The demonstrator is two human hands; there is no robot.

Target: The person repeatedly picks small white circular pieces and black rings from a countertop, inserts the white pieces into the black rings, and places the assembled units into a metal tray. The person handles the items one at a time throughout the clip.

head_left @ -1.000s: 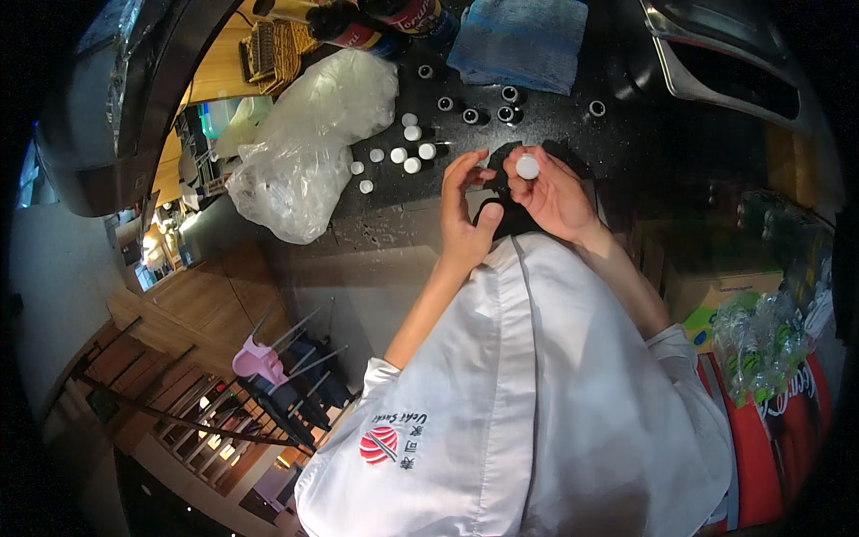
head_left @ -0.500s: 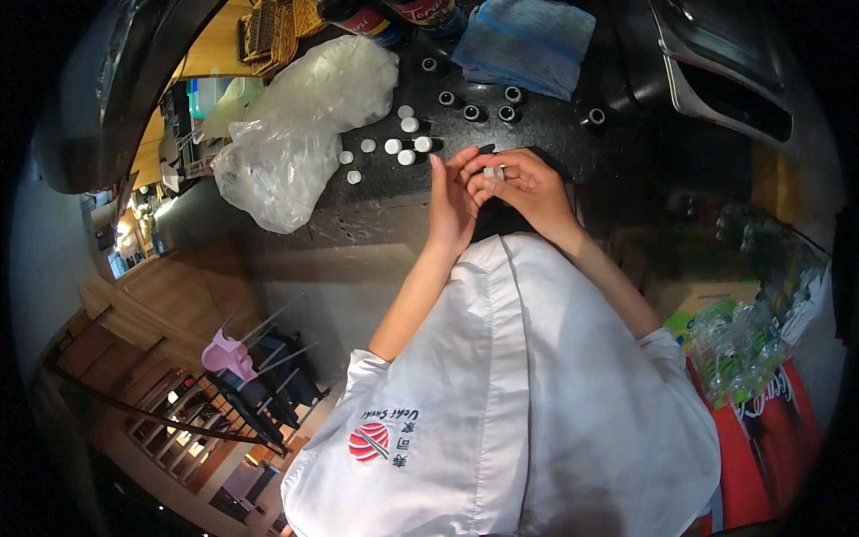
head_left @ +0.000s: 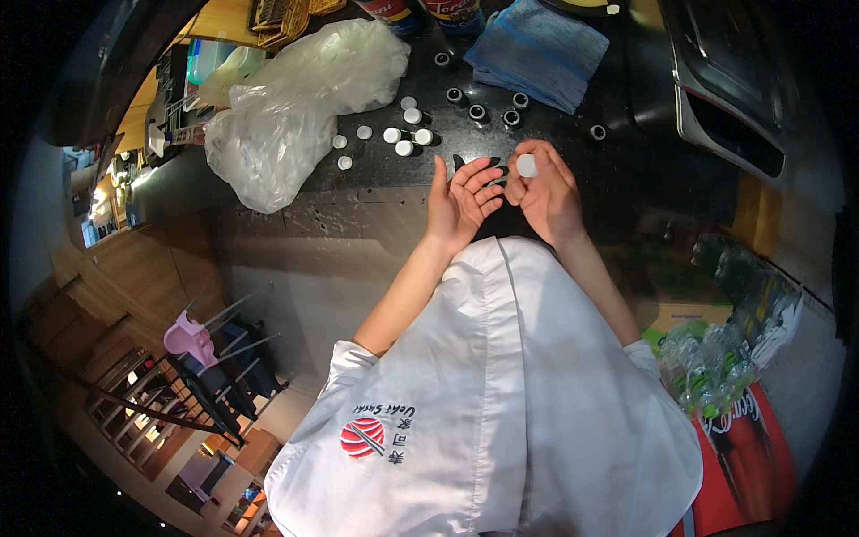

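My right hand (head_left: 548,199) pinches a white round cap (head_left: 526,166) between thumb and fingers, its flat top facing up. Whether a bottle sits under that cap is hidden. Just to its left is my left hand (head_left: 460,204), palm up, fingers spread and a little curled, holding nothing. Beyond the hands, several small dark open-mouthed bottles (head_left: 479,114) stand on the black counter (head_left: 376,179). Left of these is a group of white-topped pieces (head_left: 404,148), some standing taller like capped bottles. A few loose white caps (head_left: 344,163) lie farther left.
A crumpled clear plastic bag (head_left: 277,125) covers the counter's left side. At the back lies a folded blue cloth (head_left: 537,54) beside large dark-blue containers (head_left: 455,16). A metal-edged appliance (head_left: 729,125) stands right; clear plastic bottles (head_left: 711,367) sit lower right.
My hands have drawn slightly apart from their close meeting. The right hand has moved right and turned, so the white cap now faces up. My view has shifted a little.
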